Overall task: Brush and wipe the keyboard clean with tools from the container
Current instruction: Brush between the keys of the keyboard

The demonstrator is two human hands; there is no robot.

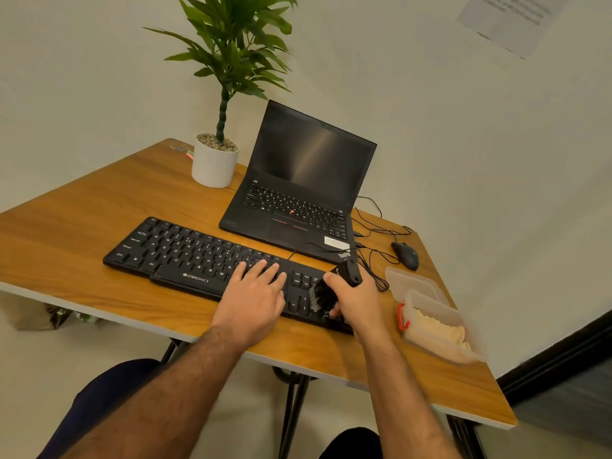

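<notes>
1. A black keyboard (212, 260) is seen lying across the front of a wooden table (82, 220), its right end near the table's right front edge.
2. The left hand (255, 293) is laid flat on the keys right of the keyboard's middle, fingers straight and spread, nothing grasped.
3. A black brush (331, 286) is gripped in the right hand (356, 301), fingers and thumb curled round its handle; the bristles are pressed onto the keys at the keyboard's right end.
4. A clear plastic container (440, 329) is placed just beside the keyboard's right end, near the right hand. A pale yellow cloth (440, 331) is held inside it, and a red clip (402, 318) is seen on its near wall.
5. A clear lid (414, 281) is propped behind the container.
6. An open black laptop (298, 190) with a dark screen is set behind the keyboard, a black mouse (405, 255) and loose black cables (374, 226) to its right.
7. A potted plant (217, 154) in a white pot is stood left of the laptop, near the wall.
</notes>
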